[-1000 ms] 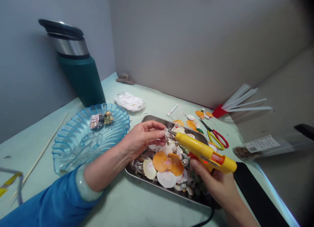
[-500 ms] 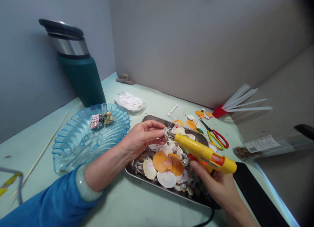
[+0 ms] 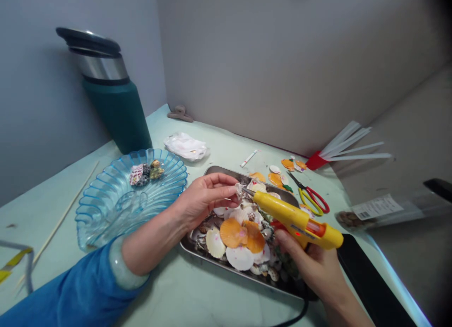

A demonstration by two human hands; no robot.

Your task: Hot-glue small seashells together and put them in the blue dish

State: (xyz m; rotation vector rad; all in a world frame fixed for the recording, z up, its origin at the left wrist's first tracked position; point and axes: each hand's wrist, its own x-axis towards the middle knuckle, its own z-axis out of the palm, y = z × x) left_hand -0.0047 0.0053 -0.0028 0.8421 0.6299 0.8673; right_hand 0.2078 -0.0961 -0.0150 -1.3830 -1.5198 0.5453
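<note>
L hand (image 3: pixel 208 197) pinches a small pale pc (image 3: pixel 239 190) btwn thumb & fingers, held above the metal tray (image 3: pixel 208 260). R hand (image 3: pixel 312 265) grips a yellow glue gun (image 3: pixel 289 215), red light lit, nozzle right at the pc; can't tell if touching.

Tray is heaped w/ shells: orange scallops (image 3: pixel 233 232) nr the middle, a white shell (image 3: pixel 240 258) at the front, small spotted & dark ones around.

Blue glass dish (image 3: pixel 82 218), L of tray, has a small cluster (image 3: pixel 144 174) nr its far side: one pink-spotted pc, one dk grey, one yellowish-brown. Rest of dish bare.

Red cup (image 3: pixel 315 161) lies tipped by the wall, several translucent sticks (image 3: pixel 348 148) poking out. Clear bag (image 3: pixel 409 213) w/ white label, far R, has brown contents (too blurred to ID). Green bottle (image 3: pixel 118 112) stands lidded behind the dish.
</note>
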